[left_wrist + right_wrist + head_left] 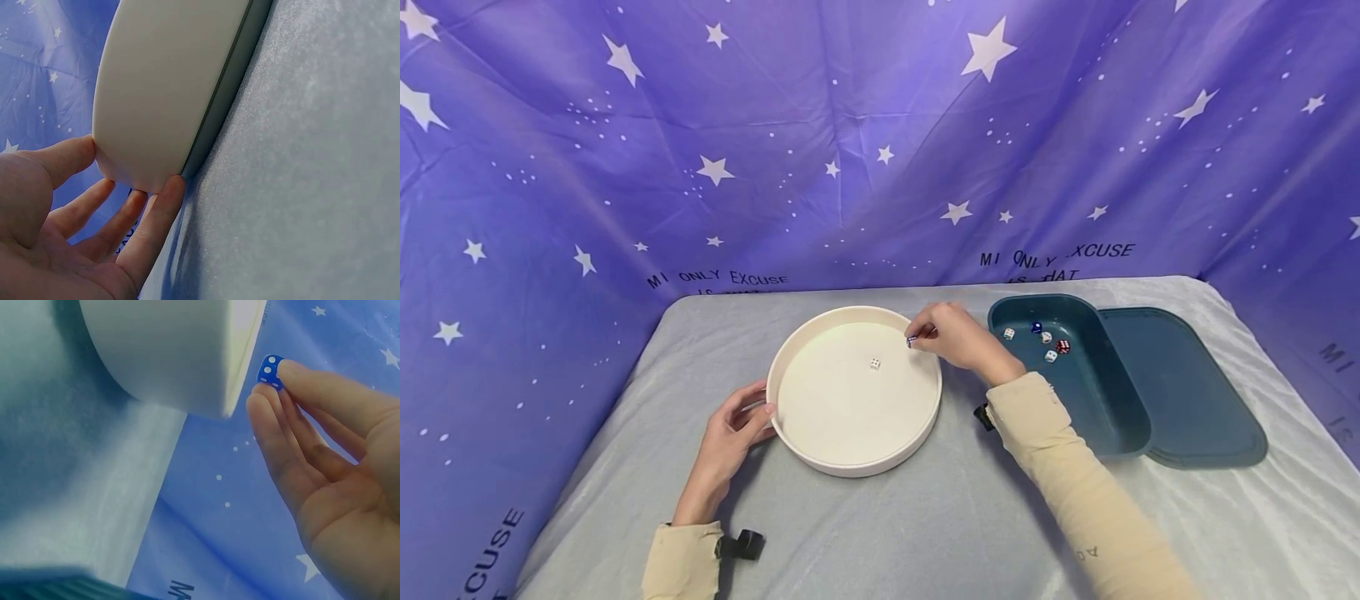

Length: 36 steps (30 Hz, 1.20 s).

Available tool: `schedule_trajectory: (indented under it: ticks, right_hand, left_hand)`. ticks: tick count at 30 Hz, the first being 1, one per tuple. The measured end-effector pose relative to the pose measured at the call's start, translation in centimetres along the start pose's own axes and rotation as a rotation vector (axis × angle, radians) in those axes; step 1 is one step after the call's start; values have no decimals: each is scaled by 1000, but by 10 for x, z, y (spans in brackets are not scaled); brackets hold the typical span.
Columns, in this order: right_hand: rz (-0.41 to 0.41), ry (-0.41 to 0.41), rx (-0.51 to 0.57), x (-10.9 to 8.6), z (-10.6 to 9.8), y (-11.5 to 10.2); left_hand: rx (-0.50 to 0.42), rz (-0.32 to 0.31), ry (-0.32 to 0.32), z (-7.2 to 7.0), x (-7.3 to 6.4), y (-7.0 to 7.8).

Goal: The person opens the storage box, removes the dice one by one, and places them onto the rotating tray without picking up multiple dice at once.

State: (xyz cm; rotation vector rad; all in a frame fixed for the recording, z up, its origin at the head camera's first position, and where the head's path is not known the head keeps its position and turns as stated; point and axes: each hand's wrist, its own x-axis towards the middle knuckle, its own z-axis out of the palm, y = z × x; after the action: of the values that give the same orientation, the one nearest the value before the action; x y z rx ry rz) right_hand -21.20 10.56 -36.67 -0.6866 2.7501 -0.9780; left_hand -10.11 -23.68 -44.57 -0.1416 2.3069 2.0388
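Note:
A round cream tray (859, 468) with a raised wall sits on the table, and one white die (875, 364) lies inside it. At its left side, my left hand (735, 437) holds the wall. The left wrist view shows the thumb (72, 159) at the rim and the other fingertips against the wall and lower edge. Over the tray's upper right rim, my right hand (951, 337) pinches a blue die (270, 372) with white pips between thumb and fingertips. The die is raised above the tray floor.
A dark teal rectangular container (1123, 408) stands to the right, holding several dice: white ones, a blue die (1037, 327) and a red die (1063, 347). Its flat teal lid (1195, 383) lies beside it. A purple star-patterned cloth (850, 108) hangs behind the grey-covered table (842, 542).

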Motion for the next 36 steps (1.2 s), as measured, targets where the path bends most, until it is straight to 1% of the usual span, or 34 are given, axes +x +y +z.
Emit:
schedule_trajectory:
  ticks: [9,17,23,30,36]
  right_hand:
    - [-39,-19,11,5,14,1]
    - [-18,-44,12,7,25,0]
    - [-35,-48,-22,10,32,0]
    - [-52,-55,-64,13,42,0]
    - [-75,-47,-145,12,47,-2]
  left_hand:
    - [-7,-2,-1,0,1,0]
    - [-9,6,-5,1,1,-1]
    - [-1,-7,-2,1,1,-1]
    - [3,0,0,1,0,-1]
    - [4,-5,2,1,-1,0]
